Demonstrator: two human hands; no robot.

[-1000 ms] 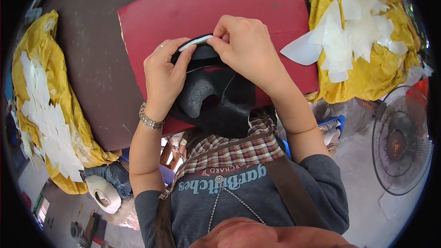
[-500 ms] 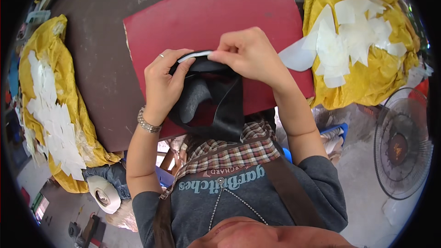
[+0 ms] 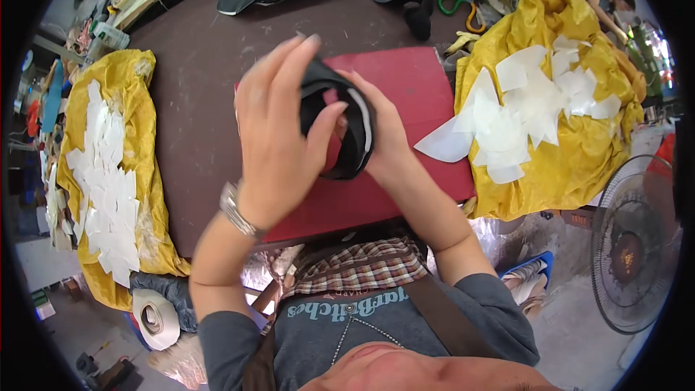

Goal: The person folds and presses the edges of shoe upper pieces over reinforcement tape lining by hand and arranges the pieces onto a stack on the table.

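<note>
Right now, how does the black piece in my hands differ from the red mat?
The black piece is curled round an opening; the red mat is a flat sheet.
The black piece is up between your left hand and right hand; the red mat lies on the brown table.
The black piece is much smaller and shows a white strip; the red mat shows none.

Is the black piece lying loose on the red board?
No, the right hand holds the black piece, and the left hand is open beside it.
</note>
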